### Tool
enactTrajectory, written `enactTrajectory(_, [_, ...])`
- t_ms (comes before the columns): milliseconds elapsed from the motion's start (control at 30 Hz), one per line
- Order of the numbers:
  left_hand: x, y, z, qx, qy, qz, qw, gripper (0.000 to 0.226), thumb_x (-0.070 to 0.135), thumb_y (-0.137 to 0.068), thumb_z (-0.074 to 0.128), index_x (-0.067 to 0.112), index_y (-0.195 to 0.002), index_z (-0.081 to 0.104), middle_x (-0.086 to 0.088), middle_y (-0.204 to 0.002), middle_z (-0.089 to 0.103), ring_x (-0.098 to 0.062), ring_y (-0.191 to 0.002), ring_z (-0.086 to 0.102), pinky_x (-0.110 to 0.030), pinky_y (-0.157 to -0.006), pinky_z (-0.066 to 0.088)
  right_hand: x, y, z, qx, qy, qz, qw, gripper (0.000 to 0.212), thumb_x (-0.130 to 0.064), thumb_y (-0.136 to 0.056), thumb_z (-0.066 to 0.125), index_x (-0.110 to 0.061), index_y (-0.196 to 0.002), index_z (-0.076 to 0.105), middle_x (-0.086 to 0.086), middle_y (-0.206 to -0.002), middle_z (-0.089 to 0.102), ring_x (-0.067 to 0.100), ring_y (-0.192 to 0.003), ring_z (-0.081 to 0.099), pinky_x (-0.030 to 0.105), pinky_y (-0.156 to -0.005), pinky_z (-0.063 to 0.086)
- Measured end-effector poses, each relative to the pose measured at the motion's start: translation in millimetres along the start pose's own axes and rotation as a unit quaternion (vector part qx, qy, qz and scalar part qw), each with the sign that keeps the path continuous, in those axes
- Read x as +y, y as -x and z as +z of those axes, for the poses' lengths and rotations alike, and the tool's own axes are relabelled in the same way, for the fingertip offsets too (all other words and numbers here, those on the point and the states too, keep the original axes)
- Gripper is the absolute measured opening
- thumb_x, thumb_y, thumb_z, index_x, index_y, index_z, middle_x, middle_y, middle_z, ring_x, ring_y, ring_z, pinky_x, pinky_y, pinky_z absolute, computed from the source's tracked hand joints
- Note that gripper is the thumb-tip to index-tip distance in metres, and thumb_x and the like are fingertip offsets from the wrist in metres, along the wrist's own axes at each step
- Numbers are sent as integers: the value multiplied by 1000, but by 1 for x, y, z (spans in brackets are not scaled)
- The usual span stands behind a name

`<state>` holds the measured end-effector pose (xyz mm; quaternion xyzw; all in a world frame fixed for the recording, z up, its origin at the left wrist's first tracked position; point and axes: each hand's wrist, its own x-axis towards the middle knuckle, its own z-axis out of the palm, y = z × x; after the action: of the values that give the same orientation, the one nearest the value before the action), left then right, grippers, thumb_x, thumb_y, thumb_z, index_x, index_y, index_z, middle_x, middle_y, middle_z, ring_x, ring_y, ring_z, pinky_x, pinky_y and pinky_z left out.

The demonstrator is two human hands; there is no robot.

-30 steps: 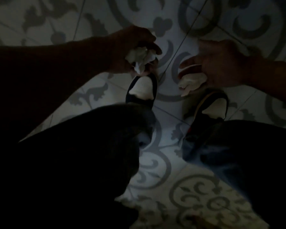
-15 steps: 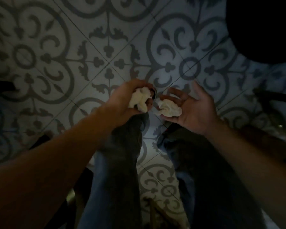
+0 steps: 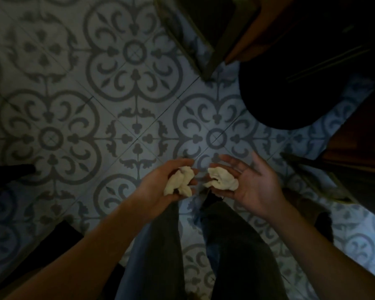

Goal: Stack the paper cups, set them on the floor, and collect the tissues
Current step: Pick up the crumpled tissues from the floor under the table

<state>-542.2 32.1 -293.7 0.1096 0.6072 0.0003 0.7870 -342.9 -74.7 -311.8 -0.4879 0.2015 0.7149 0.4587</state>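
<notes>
Now: trouser legs point(image 3: 160, 245) nearest, 6 o'clock. Left hand point(image 3: 160, 187) curled around crumpled tissue point(image 3: 179, 180). Right hand point(image 3: 249, 182), palm up, fingers spread, second tissue point(image 3: 222, 179) resting loose. Tiled floor point(image 3: 85, 105) beyond; dark stool point(image 3: 279, 94) at 1 o'clock.

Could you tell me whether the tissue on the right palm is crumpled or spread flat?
Crumpled: the tissue is a bunched wad on the open right hand.

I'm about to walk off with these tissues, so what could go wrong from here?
The crumpled tissue only lies on the flat, open right hand, so it could slide off once you move. The left hand grips its tissue more securely, fingers curled around it. The room is dim, and dark furniture stands close ahead, so you might bump it.
</notes>
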Motion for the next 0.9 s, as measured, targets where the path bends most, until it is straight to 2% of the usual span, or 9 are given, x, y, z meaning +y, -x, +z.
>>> enactTrajectory(100, [9,-5,23,-19,1,-8,1000,26,29,-87,62,18,-108,72,-11,-105,74,-27,-92,73,-44,-83,58,-11,8,-12,21,-36,-27,999,66,-59,-89,36,-10,-127,56,21,-128,61,39,-113,61,57,-94,49])
enactTrajectory(200, [10,-9,49,-36,-15,-7,999,29,29,-84,63,16,-108,72,-13,-107,73,-28,-94,72,-44,-82,57,-20,16,-29,27,-66,-52,996,64,-58,-85,42,-8,-120,64,22,-129,60,40,-116,60,58,-101,42])
enactTrajectory(333, [5,-10,91,-51,-35,-11,998,39,31,-73,69,17,-110,72,-15,-117,69,-34,-106,67,-45,-82,57,-26,35,-57,-2,-112,-62,992,61,-56,-78,54,-9,-113,68,22,-127,62,40,-116,59,60,-105,36])
enactTrajectory(433, [-7,-8,132,-67,-72,6,995,38,20,-76,65,14,-114,69,-13,-120,66,-32,-106,66,-39,-76,58,-34,53,-89,-33,-115,-85,989,68,-54,-72,65,-7,-121,63,23,-132,57,43,-123,52,63,-106,32])
enactTrajectory(533, [-31,-6,175,-75,-108,5,991,33,15,-82,60,14,-113,70,-11,-118,69,-26,-100,71,-34,-70,60,-35,79,-131,-55,-143,-110,982,68,-56,-85,48,-9,-134,51,23,-140,50,42,-130,45,63,-105,34])
enactTrajectory(633, [-63,-11,217,-74,-102,-30,992,39,24,-75,66,9,-111,72,-15,-123,66,-34,-109,66,-38,-73,58,-24,104,-187,-35,-196,-137,970,63,-52,-93,35,-7,-136,48,21,-140,50,39,-129,48,59,-100,41])
enactTrajectory(733, [-106,-16,267,-88,-144,-46,985,35,16,-79,67,6,-111,71,-15,-115,71,-34,-106,68,-49,-92,53,-13,137,-246,-15,-242,-173,954,58,-48,-94,38,-5,-130,54,21,-137,53,40,-127,48,61,-101,38])
enactTrajectory(800, [-132,-19,295,-94,-178,-52,978,42,18,-73,69,6,-113,70,-15,-113,72,-33,-106,67,-47,-91,53,-5,154,-281,6,-273,-201,941,52,-44,-94,39,-6,-125,57,18,-134,54,40,-125,50,61,-102,39])
enactTrajectory(900, [-176,-30,338,-92,-225,-67,968,37,21,-85,60,7,-119,67,-14,-110,73,-31,-105,67,-45,-90,52,12,177,-334,63,-330,-211,918,55,-46,-93,43,-5,-128,54,20,-131,56,41,-122,52,59,-102,41])
